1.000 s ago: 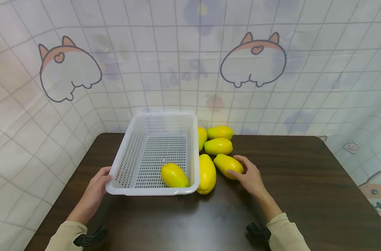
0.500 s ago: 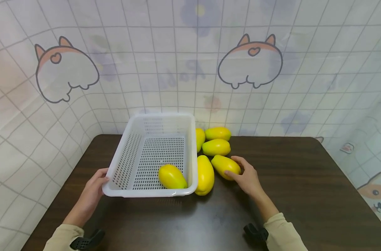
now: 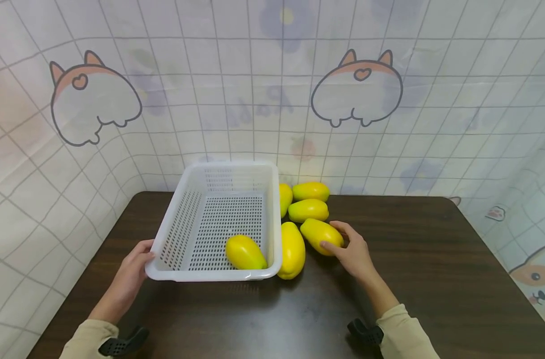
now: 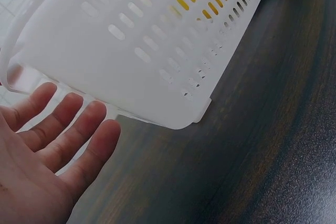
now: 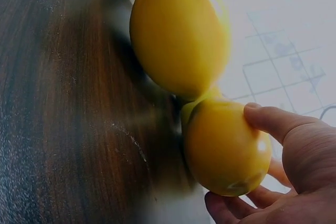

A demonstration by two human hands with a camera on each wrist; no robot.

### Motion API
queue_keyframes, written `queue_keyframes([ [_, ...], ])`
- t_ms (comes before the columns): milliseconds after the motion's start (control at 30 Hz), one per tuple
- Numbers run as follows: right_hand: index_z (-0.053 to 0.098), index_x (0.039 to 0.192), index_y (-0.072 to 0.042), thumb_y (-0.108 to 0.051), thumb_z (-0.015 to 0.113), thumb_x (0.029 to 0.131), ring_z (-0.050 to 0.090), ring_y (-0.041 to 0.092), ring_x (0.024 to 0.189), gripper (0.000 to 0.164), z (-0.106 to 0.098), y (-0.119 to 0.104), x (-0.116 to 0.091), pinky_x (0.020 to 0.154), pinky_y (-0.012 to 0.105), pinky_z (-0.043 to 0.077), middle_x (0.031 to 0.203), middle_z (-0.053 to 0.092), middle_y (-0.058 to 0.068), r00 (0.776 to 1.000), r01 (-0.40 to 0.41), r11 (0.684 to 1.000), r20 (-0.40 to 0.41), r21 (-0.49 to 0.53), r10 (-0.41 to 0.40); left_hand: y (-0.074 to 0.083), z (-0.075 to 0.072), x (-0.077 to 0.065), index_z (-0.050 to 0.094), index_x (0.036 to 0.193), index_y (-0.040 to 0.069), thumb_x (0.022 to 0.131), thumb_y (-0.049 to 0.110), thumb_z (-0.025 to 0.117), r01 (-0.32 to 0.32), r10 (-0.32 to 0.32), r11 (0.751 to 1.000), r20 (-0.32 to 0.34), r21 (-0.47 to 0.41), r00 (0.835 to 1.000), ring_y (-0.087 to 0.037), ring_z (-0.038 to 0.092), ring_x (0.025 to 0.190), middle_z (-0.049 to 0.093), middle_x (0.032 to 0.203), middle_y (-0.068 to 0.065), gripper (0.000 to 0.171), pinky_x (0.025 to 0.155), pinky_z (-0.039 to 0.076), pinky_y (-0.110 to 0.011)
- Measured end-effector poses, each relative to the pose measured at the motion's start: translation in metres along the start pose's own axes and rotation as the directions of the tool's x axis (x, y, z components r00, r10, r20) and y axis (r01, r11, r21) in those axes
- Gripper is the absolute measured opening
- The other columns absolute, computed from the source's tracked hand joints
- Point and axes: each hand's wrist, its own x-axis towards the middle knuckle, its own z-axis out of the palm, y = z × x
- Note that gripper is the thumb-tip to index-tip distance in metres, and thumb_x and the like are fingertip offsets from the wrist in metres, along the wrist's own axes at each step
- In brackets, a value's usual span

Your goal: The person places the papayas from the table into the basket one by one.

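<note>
A white perforated plastic basket stands on the left half of the table, with one yellow papaya lying in its near right part. My left hand touches the basket's near left corner. In the left wrist view its fingers are fairly straight, tips against the basket's side; the thumb is out of sight there. My right hand grips the end of another papaya right of the basket. The right wrist view shows the thumb on one side of this papaya and fingers curled under the other.
A large papaya lies against the basket's right side. Behind it are more papayas, one partly hidden by the basket's rim. The dark wooden table ends at a patterned white curtain.
The papaya in my right hand has shifted very slightly away from me, its near end rising a little. The left hand and basket hold their places; the head view has swung slightly.
</note>
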Motion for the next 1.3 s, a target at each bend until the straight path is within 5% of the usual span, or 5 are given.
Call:
queue_keyframes([
  [333,0.046,0.13,-0.018,-0.039,0.069,0.078,0.049,0.025,0.116,0.06,-0.004,-0.002,-0.001,0.09,0.043,0.043,0.131,0.05,0.004,1.0,0.012,1.0,-0.009,0.015,-0.012,-0.001,-0.001,0.0,0.033,0.13,0.002,0.1,0.032,0.026,-0.033,0.034,0.999,0.003,-0.02,0.999,-0.002,0.054,0.097,0.049,0.113,0.007,0.043,0.08,0.042,-0.017],
  [1300,0.047,0.129,-0.02,-0.042,0.066,0.08,0.047,0.024,0.116,0.057,-0.013,-0.02,-0.006,0.087,0.039,0.043,0.131,0.051,0.003,1.0,0.009,1.0,-0.016,0.02,-0.009,0.0,0.0,-0.003,0.033,0.131,0.005,0.1,0.035,0.026,0.012,-0.012,1.0,-0.001,0.001,1.0,-0.002,0.053,0.097,0.048,0.114,0.01,0.044,0.08,0.043,-0.02],
])
